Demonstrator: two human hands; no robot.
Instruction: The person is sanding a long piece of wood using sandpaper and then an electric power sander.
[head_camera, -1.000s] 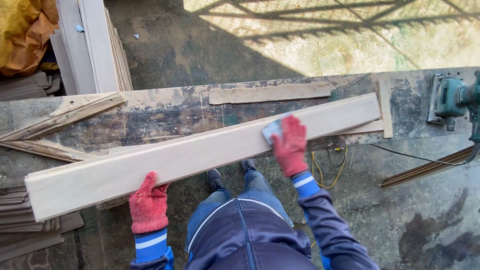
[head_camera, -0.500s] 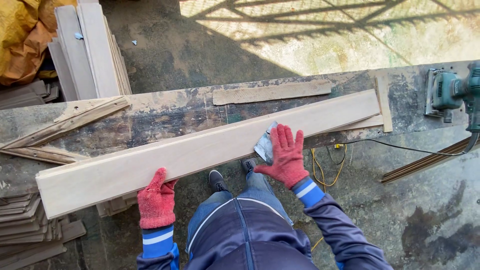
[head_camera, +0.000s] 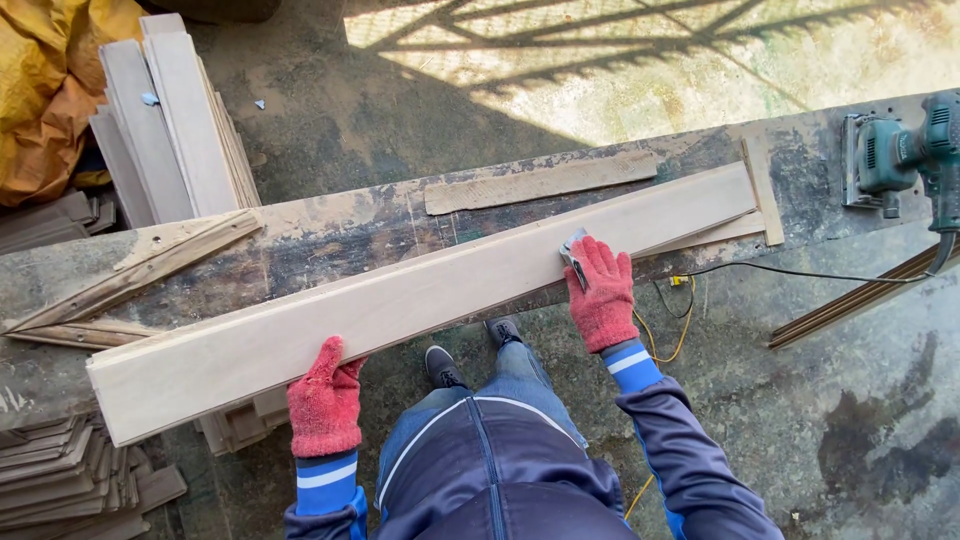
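Long pale plank (head_camera: 420, 300) lies slantwise on our counter (head_camera: 330, 235), overhanging its near edge. Left hand (head_camera: 324, 400) grips the plank's near edge; right hand (head_camera: 603, 290) presses sandpaper (head_camera: 573, 252) there. Sander (head_camera: 900, 155) well apart.

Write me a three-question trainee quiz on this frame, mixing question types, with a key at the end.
1. True or false: the left hand grips the near edge of the long pale board.
2. Multiple choice: what does the right hand press against the board? A) a hammer B) a small grey sanding pad C) a paintbrush
3. Short answer: what lies at the far right end of the workbench?

Key:
1. True; the gloved hand clasps the near edge.
2. B.
3. A green power sander with its cable trailing off the bench.
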